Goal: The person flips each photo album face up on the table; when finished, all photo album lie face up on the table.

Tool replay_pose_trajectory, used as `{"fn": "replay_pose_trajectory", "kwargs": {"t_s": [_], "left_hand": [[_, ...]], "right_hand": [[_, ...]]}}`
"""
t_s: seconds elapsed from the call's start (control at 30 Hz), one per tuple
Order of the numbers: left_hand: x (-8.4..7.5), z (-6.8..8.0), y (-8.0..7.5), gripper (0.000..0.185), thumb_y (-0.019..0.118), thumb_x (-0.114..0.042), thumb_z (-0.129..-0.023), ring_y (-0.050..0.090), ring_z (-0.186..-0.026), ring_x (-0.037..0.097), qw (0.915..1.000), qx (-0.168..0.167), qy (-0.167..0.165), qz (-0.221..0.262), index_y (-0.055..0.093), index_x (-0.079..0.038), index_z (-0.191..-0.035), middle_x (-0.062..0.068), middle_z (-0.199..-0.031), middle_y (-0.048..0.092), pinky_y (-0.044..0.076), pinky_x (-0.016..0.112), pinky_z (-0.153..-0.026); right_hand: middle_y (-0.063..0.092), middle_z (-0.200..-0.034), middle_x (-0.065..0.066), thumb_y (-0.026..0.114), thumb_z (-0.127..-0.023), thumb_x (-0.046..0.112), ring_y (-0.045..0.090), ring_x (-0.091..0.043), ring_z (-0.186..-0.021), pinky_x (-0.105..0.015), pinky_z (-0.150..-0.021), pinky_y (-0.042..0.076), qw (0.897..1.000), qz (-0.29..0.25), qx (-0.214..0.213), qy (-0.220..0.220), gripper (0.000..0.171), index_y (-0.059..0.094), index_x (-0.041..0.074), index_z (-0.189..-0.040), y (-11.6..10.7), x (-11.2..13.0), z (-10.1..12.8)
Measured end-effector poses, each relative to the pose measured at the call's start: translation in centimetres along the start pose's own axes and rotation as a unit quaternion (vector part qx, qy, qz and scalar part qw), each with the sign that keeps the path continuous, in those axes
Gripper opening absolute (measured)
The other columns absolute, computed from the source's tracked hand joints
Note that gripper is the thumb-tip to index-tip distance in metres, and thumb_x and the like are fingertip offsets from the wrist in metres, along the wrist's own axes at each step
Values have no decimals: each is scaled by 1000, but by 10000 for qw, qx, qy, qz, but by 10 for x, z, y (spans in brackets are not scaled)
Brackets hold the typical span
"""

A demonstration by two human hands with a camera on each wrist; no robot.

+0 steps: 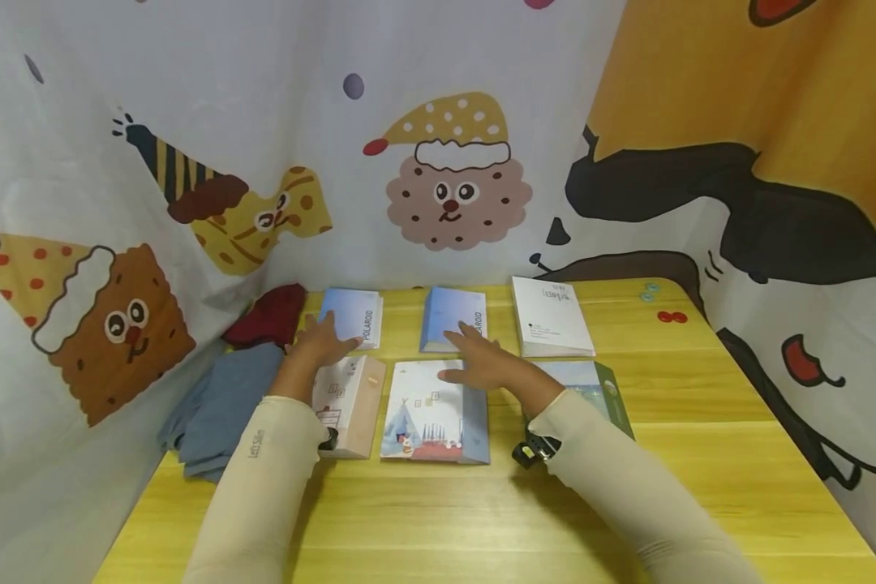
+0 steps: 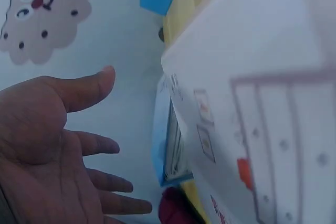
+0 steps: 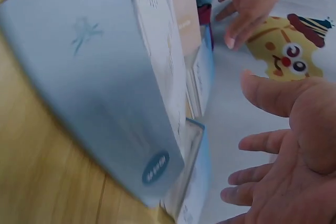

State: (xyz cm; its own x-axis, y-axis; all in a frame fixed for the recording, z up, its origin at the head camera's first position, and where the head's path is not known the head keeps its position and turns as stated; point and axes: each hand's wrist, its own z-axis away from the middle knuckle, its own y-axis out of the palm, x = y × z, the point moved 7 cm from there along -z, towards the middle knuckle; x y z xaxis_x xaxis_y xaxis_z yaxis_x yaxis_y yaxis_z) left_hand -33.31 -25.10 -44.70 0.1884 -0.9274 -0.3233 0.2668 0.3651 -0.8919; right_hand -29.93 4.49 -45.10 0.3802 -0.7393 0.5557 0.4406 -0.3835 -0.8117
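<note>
Cream sleeves (image 1: 251,478) are lying nearest; my left hand (image 1: 321,345) and right hand (image 1: 482,361) are hovering, fingers spread and gripping nothing, over two blue books (image 1: 456,308) behind the front row of books (image 1: 412,385). Dipping low, I could be knocking that row askew.

Smooth wood grain covers the tabletop (image 1: 708,470), with a soft sheen towards its near edge. At the far edge, the blue books (image 1: 448,307) wear smooth, card-like covers over paper leaves. Rumpled, matt grey-blue cloth (image 1: 226,397) lies by the left edge; near the far right corner, red discs (image 1: 663,316) gleam like glossy plastic. The curtain (image 1: 285,81) looks like creased, printed fabric.
</note>
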Motion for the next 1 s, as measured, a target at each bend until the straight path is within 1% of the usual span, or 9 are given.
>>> {"fn": "replay_pose_trajectory", "kwargs": {"t_s": [0.1, 0.2, 0.27, 0.37, 0.47, 0.6, 0.8, 0.93, 1.0], "left_hand": [[5, -8, -2, 99, 57, -52, -108, 14, -163, 62, 9998, 106, -29, 182, 7, 5, -173, 42, -176, 3, 19, 80, -129], [11, -17, -3, 96, 59, -47, -109, 12, -166, 58, 9991, 68, -34, 415, 9, 7, -172, 42, -176, 7, 20, 70, -134], [14, -22, -1, 94, 60, -45, -109, 11, -166, 56, 9988, -33, -15, 498, 12, 8, -171, 42, -175, 10, 19, 65, -136], [19, -33, 7, 93, 57, -46, -111, 7, -166, 59, 9991, -119, 25, 411, 10, 6, -172, 43, -175, 6, 20, 66, -136], [19, -38, 11, 93, 55, -47, -111, 8, -164, 63, 9995, -149, 46, 267, 6, 1, -174, 44, -175, -2, 23, 71, -133], [16, -37, 12, 94, 55, -47, -111, 14, -163, 65, 9998, -55, 46, 203, 2, -3, -175, 44, -175, -9, 25, 74, -131], [14, -35, 16, 94, 53, -47, -111, 12, -164, 62, 9995, 274, 127, 87, 2, -1, -175, 43, -176, -5, 25, 73, -131], [17, -35, 19, 95, 53, -49, -112, 11, -164, 62, 9987, 457, 30, 219, -1, -5, -175, 41, -176, -9, 22, 76, -131], [19, -34, 21, 95, 53, -49, -112, 10, -165, 62, 9981, 547, -39, 280, -3, -7, -176, 40, -177, -13, 21, 77, -131]], "right_hand": [[4, -183, -27, 67, -108, 46, 7, -46, -171, -79, -131, 10, 10000, -9, 74, -49, 88, 23, 8, -175, 7, 8, -15], [2, -184, -24, 68, -107, 46, 6, -45, -172, -73, -135, 7, 9998, -140, 144, -95, 89, 23, 10, -175, 13, 17, -26], [1, -184, -24, 69, -107, 45, 5, -44, -172, -70, -136, 5, 9995, -233, 199, -117, 89, 23, 11, -175, 18, 24, -32], [2, -184, -25, 70, -106, 43, 7, -43, -172, -66, -138, 5, 9992, -279, 236, -179, 89, 24, 9, -175, 24, 32, -39], [4, -183, -26, 70, -106, 42, 9, -43, -172, -62, -138, 13, 9991, -243, 254, -232, 88, 25, 9, -175, 28, 40, -45], [5, -183, -27, 69, -107, 38, 12, -44, -171, -58, -138, 20, 9989, -207, 333, -275, 86, 25, 8, -174, 30, 50, -56], [16, -182, -25, 65, -109, 41, 15, -42, -171, -59, -138, 19, 9977, -110, 522, -428, 84, 25, 7, -174, 34, 67, -82], [19, -182, -21, 66, -109, 42, 15, -39, -172, -58, -139, 17, 9966, -213, 715, -359, 85, 25, 7, -174, 38, 73, -96], [18, -183, -19, 65, -109, 43, 15, -37, -172, -56, -139, 16, 9958, -213, 851, -274, 85, 24, 8, -175, 42, 73, -102]]}}
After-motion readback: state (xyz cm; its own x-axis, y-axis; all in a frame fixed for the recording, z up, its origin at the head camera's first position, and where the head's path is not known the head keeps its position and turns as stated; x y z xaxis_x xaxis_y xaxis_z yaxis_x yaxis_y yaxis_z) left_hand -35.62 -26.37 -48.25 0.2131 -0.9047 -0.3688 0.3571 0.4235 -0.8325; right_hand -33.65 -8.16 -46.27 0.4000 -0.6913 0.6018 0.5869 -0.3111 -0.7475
